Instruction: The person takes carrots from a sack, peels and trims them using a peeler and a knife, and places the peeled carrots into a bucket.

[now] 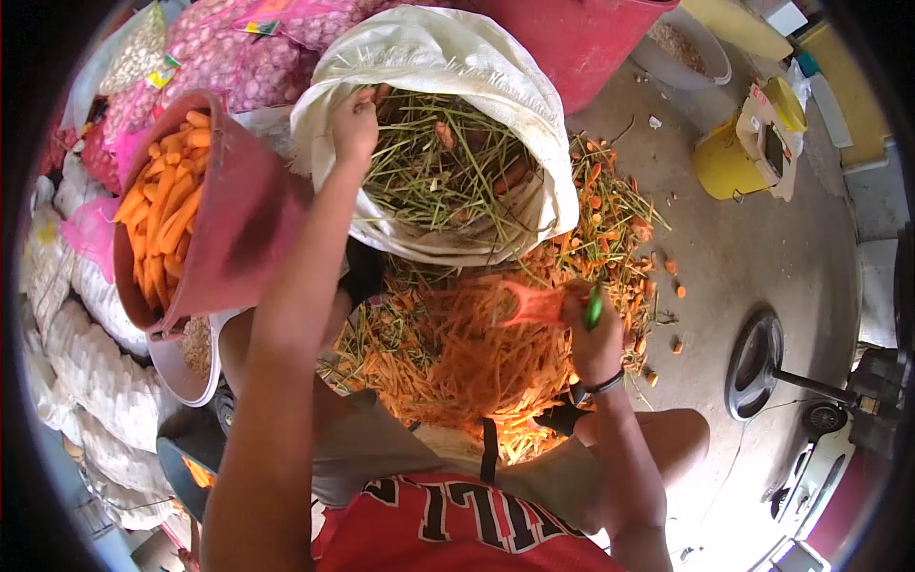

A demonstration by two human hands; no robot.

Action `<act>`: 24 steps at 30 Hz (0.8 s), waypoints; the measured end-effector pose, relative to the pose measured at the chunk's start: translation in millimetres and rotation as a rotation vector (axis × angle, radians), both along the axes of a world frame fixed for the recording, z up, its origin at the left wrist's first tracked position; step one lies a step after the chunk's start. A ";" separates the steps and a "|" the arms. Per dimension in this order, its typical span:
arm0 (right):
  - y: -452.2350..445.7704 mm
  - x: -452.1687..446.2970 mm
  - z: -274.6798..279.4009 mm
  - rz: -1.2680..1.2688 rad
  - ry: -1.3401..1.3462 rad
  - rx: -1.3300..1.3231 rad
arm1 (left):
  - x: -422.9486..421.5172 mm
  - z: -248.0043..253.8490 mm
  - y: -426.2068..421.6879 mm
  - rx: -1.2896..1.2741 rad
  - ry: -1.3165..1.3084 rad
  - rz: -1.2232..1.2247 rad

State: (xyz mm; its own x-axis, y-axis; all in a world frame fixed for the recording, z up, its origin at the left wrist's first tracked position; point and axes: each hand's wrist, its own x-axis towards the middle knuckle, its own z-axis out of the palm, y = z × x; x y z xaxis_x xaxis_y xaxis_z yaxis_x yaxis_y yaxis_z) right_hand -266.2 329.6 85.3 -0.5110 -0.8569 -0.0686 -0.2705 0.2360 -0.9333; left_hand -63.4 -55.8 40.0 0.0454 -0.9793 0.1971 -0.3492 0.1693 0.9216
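Note:
My left hand [355,126] is at the left part of the opening of a white woven sack [434,48], its fingers closed around something brownish-orange, mostly hidden. Inside the sack lie green stalks [448,181] with a few carrots among them. My right hand [593,334] is closed on an orange peeler [534,305]; a green part shows by the thumb. Below the sack, orange peelings [477,372] are heaped between my legs, with carrot tops and stalks [610,214] spread to the right.
At the left a tilted red bucket [243,219] holds peeled carrots [172,205]. Mesh bags of bulbs [214,57] stand behind it. A yellow bucket [724,162] is at the upper right, and a round black base [754,362] stands at the right.

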 end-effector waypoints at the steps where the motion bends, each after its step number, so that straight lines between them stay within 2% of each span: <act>1: -3.6 0.5 1.9 0.102 0.142 -0.031 | -0.7 -6.8 -15.8 0.146 -0.171 0.042; 3: -10.0 0.0 0.9 0.233 0.281 -0.015 | 9.7 -37.5 -65.3 0.304 -0.404 -0.048; 5: -16.8 0.1 -5.0 0.266 0.301 -0.020 | 24.7 -71.7 -98.7 0.254 -0.550 -0.029; 6: -19.9 0.5 -7.1 0.271 0.295 -0.027 | 45.7 -119.2 -138.4 0.148 -0.681 -0.054; 7: -21.9 0.6 -9.0 0.279 0.286 -0.034 | 43.0 -98.7 -125.1 0.182 -0.831 -0.020; 9: -26.1 -2.5 -12.5 0.313 0.251 0.032 | 45.7 -101.0 -138.7 0.346 -1.132 -0.127; 12: -32.7 -6.3 -16.5 0.354 0.244 0.056 | 34.7 -105.7 -147.0 0.511 -1.132 -0.087; 14: -31.5 -7.9 -20.3 0.365 0.250 0.056 | 59.5 -170.8 -192.8 0.204 -1.113 -0.065; 17: -28.4 -5.2 -20.6 0.356 0.222 0.064 | 59.7 -180.2 -200.6 0.070 -1.024 -0.107; 18: -26.2 -4.2 -17.9 0.362 0.204 0.100 | 74.2 -189.9 -218.6 0.115 -1.061 -0.172; 20: -20.8 -4.4 -19.7 0.402 0.207 0.134 | 83.9 -194.7 -232.8 0.031 -1.023 -0.255; 23: -19.2 -1.3 -22.0 0.438 0.212 0.153 | 78.4 -185.4 -214.3 0.092 -1.058 -0.147; 24: -19.1 -0.6 -20.3 0.447 0.224 0.154 | 74.2 -162.3 -196.3 0.230 -0.960 -0.251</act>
